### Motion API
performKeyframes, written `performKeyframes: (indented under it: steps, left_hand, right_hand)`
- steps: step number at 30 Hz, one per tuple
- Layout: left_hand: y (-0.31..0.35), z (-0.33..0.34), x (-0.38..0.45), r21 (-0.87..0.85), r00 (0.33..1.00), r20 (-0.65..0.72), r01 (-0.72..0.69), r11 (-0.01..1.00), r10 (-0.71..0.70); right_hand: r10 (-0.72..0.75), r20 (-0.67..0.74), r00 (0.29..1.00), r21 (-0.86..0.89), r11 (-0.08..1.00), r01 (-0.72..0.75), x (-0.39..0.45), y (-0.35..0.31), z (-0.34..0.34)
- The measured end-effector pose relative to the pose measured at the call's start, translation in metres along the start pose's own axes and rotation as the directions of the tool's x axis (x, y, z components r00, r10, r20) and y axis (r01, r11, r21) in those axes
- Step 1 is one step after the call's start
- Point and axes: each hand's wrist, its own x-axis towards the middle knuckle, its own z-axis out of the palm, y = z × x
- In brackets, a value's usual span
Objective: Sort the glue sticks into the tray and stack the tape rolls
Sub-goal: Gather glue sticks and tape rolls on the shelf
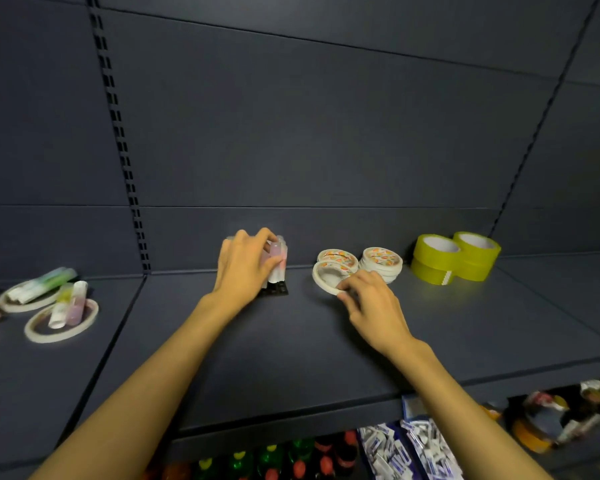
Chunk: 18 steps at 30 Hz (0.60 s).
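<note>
Head view: left hand curls round upright pastel glue sticks standing in a small black tray; right hand pinches the near rim of a flat white tape roll, stacks just beyond its fingertips

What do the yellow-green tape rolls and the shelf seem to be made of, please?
The yellow-green tape rolls look like glossy plastic film wound on pale cores, probably cardboard: the sides shine slightly and the inner rings are matte white. The shelf looks like painted metal, dark and matte, with a folded front edge; the look alone cannot confirm it.
</note>
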Motion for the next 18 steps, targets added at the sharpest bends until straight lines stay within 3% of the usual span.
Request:
performKeyframes:
  steps: [12, 18]
  left_hand:
    - [-0.004, 0.031, 0.012, 0.301, 0.999, 0.042, -0.036, 0.953, 0.024]
    - [-0.009, 0.036, 0.005, 0.325, 1.000, -0.002, 0.004, 0.946, -0.004]
  right_hand:
    - [-0.129, 0.002, 0.992, 0.039, 0.991, 0.129, 0.048, 0.049, 0.005]
    - [-0.112, 0.009, 0.994, 0.048, 0.993, 0.111, 0.064, 0.068, 0.012]
